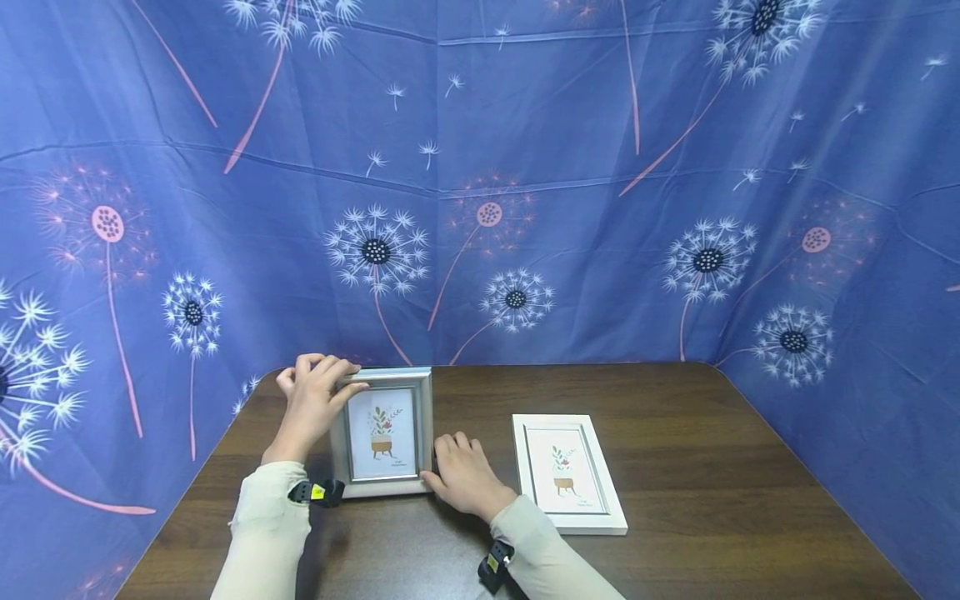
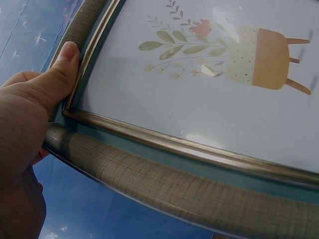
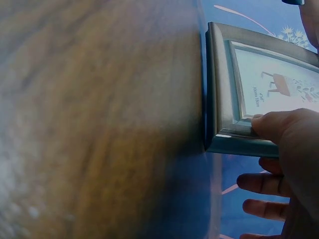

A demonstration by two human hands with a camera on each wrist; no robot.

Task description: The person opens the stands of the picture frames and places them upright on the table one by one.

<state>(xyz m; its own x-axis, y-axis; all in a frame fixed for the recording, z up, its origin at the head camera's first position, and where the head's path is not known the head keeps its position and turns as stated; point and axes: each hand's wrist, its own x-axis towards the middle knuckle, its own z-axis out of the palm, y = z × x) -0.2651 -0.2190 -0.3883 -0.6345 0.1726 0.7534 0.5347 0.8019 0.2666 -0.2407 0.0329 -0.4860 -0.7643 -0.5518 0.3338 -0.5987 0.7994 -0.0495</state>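
1. The silver picture frame [image 1: 382, 429] is seen set on its lower edge, upright or nearly so, on the wooden table [image 1: 675, 467]; that much is judged done.
2. The frame has not yet been released by both hands, so the placing is judged unfinished. Whether it is propped from behind cannot be told, as its back is hidden.
3. Its upper corner is pinched by the left hand [image 1: 311, 404], with the thumb [image 2: 65, 62] laid over the front moulding; the frame's face is spread below and to the right of that grip.
4. The lower right corner is touched by the thumb of the right hand [image 1: 468, 477]; its other fingers are held loosely extended and apart, and no firm hold is seen. The frame lies just left of this hand.
5. The white picture frame [image 1: 566, 471] is laid flat, face up, right of both grips, held by neither.
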